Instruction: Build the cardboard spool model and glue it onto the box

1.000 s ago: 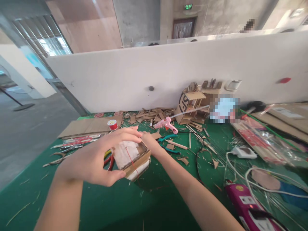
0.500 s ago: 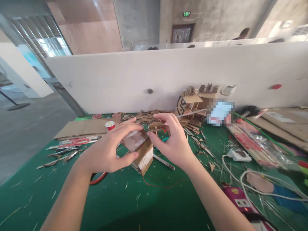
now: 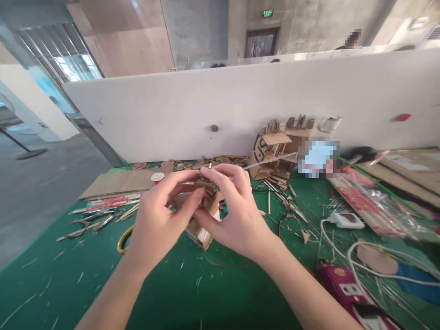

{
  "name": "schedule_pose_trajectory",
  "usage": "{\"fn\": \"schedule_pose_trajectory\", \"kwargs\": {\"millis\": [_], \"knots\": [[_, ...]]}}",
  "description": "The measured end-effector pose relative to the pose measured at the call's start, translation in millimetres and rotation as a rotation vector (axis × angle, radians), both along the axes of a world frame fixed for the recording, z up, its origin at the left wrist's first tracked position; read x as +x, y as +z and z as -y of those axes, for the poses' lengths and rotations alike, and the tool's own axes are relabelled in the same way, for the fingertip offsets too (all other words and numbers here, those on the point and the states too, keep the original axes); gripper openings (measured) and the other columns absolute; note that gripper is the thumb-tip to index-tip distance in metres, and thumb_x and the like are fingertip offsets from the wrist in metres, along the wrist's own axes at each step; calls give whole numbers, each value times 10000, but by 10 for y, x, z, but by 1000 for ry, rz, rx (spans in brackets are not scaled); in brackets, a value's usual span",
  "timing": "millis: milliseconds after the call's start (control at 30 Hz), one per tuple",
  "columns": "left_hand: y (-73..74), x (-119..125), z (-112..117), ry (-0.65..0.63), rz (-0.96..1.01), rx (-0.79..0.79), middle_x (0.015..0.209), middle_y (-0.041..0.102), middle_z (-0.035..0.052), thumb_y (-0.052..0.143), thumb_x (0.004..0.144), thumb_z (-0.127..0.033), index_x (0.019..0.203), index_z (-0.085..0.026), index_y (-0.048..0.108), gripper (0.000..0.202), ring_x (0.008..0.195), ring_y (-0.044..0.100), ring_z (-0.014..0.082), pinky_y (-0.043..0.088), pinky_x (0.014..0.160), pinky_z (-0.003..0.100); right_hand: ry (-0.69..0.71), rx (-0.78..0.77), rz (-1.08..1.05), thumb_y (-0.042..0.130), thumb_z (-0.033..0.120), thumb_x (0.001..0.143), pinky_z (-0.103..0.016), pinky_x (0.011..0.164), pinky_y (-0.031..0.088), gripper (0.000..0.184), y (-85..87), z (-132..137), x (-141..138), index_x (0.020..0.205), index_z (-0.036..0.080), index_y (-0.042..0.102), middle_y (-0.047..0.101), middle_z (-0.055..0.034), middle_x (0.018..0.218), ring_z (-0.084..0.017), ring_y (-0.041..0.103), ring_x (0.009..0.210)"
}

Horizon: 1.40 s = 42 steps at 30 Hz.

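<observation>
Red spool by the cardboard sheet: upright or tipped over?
Upright: the spool shows its round white end facing up, just beyond the left hand.

A person's bare left forearm (image 3: pixel 115 293) and right forearm (image 3: pixel 304 279) slant inward from the lower edge of the view, wrists raised, bare hands close together near the center. The left grip (image 3: pixel 154 220) arches, its fingers curving toward the right and its left thumb (image 3: pixel 187 206) extended inward. Opposite, the right grip (image 3: pixel 239 213) bends its fingers leftward, the index fingertip beside those of the left. The right thumb (image 3: pixel 210 223) points left, its tip just below the other thumb's. How far either closes cannot be made out.
</observation>
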<state>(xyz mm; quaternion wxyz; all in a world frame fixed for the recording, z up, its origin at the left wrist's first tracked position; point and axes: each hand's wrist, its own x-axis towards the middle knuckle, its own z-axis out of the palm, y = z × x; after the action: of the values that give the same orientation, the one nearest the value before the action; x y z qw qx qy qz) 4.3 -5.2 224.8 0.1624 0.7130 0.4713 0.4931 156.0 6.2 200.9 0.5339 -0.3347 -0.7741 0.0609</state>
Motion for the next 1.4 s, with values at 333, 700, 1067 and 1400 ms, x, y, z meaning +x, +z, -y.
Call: {"fn": "schedule_pose_trajectory", "kwargs": {"millis": [333, 700, 1067, 1400], "knots": [[89, -224, -144, -34, 25, -125, 939, 731, 22, 697, 808, -363, 966, -244, 668, 200, 798, 711, 162, 605, 670, 228, 251, -268, -294, 461, 146, 924, -311, 792, 554, 320, -25, -136, 103, 1206, 247, 576, 545, -54, 1033, -149, 573, 966], [39, -309, -160, -69, -118, -55, 1088, 687, 44, 628, 867, -359, 951, -251, 629, 137, 1006, 660, 208, 578, 823, 353, 396, -421, -250, 600, 199, 860, -345, 837, 544, 262, 30, -117, 157, 1116, 243, 567, 631, -37, 1054, -165, 622, 944], [104, -351, 93, -39, -622, 243, 1029, 548, 35, 542, 872, -165, 1002, -264, 573, 166, 1015, 535, 210, 456, 886, 379, 397, -565, -538, 682, 245, 802, -283, 762, 529, 223, -35, -250, 95, 999, 215, 583, 654, -13, 942, -120, 627, 842], [22, -260, 100, -58, -920, 269, 982, 523, 45, 493, 887, -138, 879, -226, 572, 119, 941, 497, 228, 429, 856, 440, 306, -602, -552, 691, 296, 782, -291, 709, 512, 262, -101, -330, 118, 1008, 211, 589, 640, -13, 902, -123, 594, 792]]}}
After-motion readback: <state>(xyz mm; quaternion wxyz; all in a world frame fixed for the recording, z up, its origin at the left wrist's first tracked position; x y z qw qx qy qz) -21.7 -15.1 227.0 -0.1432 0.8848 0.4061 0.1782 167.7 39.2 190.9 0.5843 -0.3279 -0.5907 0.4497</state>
